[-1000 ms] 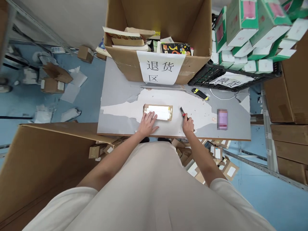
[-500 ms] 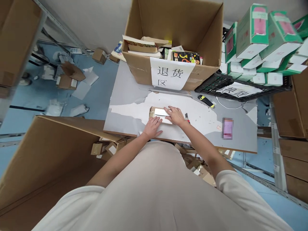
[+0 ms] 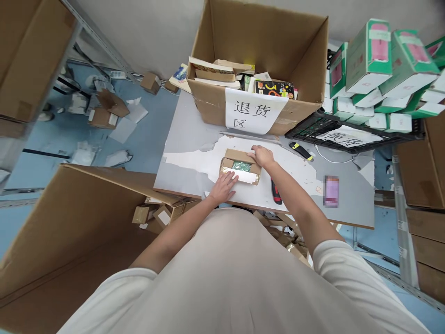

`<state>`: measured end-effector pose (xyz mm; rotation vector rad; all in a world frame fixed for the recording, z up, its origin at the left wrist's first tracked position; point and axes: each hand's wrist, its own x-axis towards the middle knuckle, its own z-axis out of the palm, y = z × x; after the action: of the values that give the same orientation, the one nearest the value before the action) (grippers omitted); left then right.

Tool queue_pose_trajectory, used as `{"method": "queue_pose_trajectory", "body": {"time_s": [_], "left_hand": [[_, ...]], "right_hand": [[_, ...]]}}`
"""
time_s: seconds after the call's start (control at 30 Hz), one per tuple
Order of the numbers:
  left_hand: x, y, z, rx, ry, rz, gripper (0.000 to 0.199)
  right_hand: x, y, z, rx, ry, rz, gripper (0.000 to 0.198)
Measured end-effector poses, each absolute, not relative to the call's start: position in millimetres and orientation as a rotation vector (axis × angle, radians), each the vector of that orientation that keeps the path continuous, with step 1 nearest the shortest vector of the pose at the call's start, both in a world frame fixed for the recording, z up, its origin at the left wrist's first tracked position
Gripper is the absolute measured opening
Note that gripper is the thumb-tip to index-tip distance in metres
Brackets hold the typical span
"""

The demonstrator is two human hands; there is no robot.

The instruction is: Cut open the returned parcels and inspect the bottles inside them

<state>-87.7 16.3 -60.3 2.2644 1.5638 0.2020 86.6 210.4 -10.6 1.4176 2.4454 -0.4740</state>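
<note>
A small cardboard box (image 3: 225, 163) lies on the table in front of me with its top flaps parted. Inside shows something green in shiny clear wrapping (image 3: 241, 166); its kind is hard to make out. My left hand (image 3: 223, 187) rests on the near left part of the box, fingers stretched over the near flap with its white label. At the far right corner, the curled fingers of my right hand (image 3: 263, 156) grip the far flap. A red and black utility knife (image 3: 276, 192) lies right of the box, partly beside my right forearm.
Behind stands a large carton (image 3: 208, 104) holding books. A black crate (image 3: 302, 132) of green-and-white boxes (image 3: 368, 60) is to its right. On the table (image 3: 354, 204) lie a yellow-black utility knife (image 3: 301, 151) and a blurred pink item (image 3: 331, 191). A big open carton (image 3: 86, 222) stands at left.
The small box's top has opened, showing the green contents. My right hand has moved from the top to the far right corner; my left hand stays near the left front.
</note>
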Motion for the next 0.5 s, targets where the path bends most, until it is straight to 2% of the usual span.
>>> {"method": "queue_pose_trajectory", "body": {"time_s": [0.1, 0.23, 0.3, 0.37, 0.43, 0.5], "left_hand": [[-104, 37, -50, 2.229, 1.632, 0.233, 0.069], [-142, 81, -44, 2.275, 1.539, 0.212, 0.101], [-157, 100, -48, 2.310, 1.394, 0.167, 0.111], [-165, 110, -56, 2.302, 1.310, 0.156, 0.113], [-165, 113, -65, 2.278, 1.310, 0.193, 0.110], [-161, 111, -72, 2.260, 1.343, 0.233, 0.104]], "right_hand": [[93, 185, -13, 1.387, 2.690, -0.353, 0.037], [106, 139, -4, 1.037, 2.789, -0.412, 0.035], [108, 125, 1, 1.054, 2.695, -0.435, 0.038], [106, 117, 1, 1.161, 2.585, -0.425, 0.039], [104, 109, -4, 1.202, 2.529, -0.414, 0.030], [104, 96, -11, 1.168, 2.545, -0.382, 0.030]]}}
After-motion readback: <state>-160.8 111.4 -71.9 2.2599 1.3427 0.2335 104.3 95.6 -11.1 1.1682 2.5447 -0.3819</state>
